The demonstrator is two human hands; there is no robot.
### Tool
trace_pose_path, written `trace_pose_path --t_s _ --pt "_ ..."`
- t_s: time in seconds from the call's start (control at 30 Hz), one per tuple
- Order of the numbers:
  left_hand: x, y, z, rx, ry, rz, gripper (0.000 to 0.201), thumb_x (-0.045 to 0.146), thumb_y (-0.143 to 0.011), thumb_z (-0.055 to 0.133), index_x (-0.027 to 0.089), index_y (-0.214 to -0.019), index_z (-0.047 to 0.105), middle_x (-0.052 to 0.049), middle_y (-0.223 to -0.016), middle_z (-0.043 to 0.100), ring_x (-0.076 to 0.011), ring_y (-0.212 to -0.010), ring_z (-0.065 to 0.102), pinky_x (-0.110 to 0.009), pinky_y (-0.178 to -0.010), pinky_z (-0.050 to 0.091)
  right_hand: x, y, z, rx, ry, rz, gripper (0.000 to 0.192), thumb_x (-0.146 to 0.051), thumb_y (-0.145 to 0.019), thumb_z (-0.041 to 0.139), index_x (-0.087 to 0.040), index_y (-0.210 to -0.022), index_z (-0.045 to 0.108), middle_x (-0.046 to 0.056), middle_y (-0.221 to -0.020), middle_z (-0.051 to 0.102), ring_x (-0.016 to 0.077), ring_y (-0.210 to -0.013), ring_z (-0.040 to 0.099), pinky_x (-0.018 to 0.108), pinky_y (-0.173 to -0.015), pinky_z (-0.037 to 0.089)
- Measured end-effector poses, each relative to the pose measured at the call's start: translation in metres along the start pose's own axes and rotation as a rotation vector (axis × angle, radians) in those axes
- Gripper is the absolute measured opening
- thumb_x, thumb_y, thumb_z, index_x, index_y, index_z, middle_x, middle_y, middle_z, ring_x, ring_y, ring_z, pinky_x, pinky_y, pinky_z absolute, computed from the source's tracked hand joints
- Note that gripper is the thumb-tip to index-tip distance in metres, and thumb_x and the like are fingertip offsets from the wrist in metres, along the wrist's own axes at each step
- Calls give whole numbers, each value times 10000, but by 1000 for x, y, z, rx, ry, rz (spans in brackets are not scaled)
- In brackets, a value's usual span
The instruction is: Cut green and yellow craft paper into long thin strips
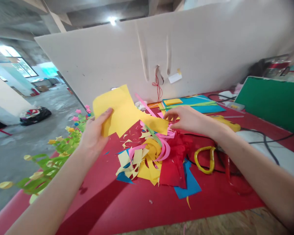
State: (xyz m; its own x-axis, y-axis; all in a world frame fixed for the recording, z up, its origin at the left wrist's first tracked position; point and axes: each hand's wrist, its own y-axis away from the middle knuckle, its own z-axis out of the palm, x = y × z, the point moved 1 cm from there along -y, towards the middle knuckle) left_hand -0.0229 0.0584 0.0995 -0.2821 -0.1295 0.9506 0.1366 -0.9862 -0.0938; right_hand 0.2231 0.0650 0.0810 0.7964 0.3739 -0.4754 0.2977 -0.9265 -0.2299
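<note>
Currently left hand (pixel 94 133) pinching yellow paper sheet (pixel 122 111) at its left edge, right hand (pixel 186 119) gripping its right end, holding it above scrap pile (pixel 152 160) on red table cover (pixel 137 202). Sheet probably light, floppy, tearing easily; edges looking best for gripping.

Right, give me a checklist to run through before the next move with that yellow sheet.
1. Left hand grips the yellow sheet: ok, thumb on its face.
2. Right hand on the sheet's other end: ok, fingers at its right edge.
3. Sheet lifted off the scrap pile: ok.
4. Scissors within reach: ok, lying by the right forearm.
5. Sheet whole: not ok, its lower edge is cut ragged.
6. Cable away from the work: cannot tell.
</note>
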Motion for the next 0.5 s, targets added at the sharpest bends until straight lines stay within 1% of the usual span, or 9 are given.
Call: trace_pose_path --t_s 0.07,0.1,0.17,0.23,0.3,0.37,0.43,0.5 --pt "4 11 0 78 51 125 218 165 -738 607 125 -952 605 -24 -961 667 -165 -967 578 -218 -798 505 3 6 -3 -25 98 10 339 -135 -610 573 -199 -940 618 69 -960 627 248 -865 566 323 -743 419" --pt "6 18 -2 115 67 183 221 162 -740 606 132 -959 606 -18 -977 663 -158 -973 574 -214 -807 500 3 10 -2 -45 137 14 357 -146 -617 573 -206 -967 609 73 -980 622 256 -882 561 332 -754 416" --pt "8 30 -10 175 66 263 220 134 -728 618 143 -948 620 -5 -946 673 -140 -918 600 -194 -773 512 1 18 3 -98 167 2 391 -164 -615 586 -218 -1002 596 66 -1000 619 261 -911 554 331 -760 419" --pt "7 42 -20 218 35 272 221 101 -719 617 157 -932 634 9 -892 688 -114 -821 630 -147 -694 527 -2 28 11 -175 145 -38 454 -195 -620 600 -229 -1071 563 56 -1057 597 255 -966 534 323 -788 417" --pt "6 52 -34 257 8 198 227 84 -719 605 176 -924 641 24 -867 693 -96 -746 642 -109 -626 527 -6 36 18 -244 107 -65 501 -246 -647 596 -236 -1142 517 55 -1128 558 254 -1031 499 329 -830 404" --pt "4 58 -48 311 -2 97 228 80 -685 631 188 -885 649 36 -841 697 -99 -687 648 -114 -593 532 -12 42 22 -270 58 -62 493 -289 -689 569 -236 -1172 490 60 -1169 530 253 -1073 468 350 -870 383" --pt "2 62 -61 356 -17 -24 228 94 -604 696 177 -812 654 28 -786 703 -123 -626 651 -143 -565 542 -20 45 25 -234 -17 -40 448 -327 -723 546 -223 -1157 501 62 -1151 540 234 -1062 475 353 -886 373" --pt "1 63 -72 387 -32 -127 259 130 -512 754 165 -746 648 13 -688 703 -149 -536 643 -167 -498 546 -31 45 30 -196 -152 -25 486 -378 -722 556 -204 -1169 479 64 -1140 542 208 -1036 488 337 -886 377"
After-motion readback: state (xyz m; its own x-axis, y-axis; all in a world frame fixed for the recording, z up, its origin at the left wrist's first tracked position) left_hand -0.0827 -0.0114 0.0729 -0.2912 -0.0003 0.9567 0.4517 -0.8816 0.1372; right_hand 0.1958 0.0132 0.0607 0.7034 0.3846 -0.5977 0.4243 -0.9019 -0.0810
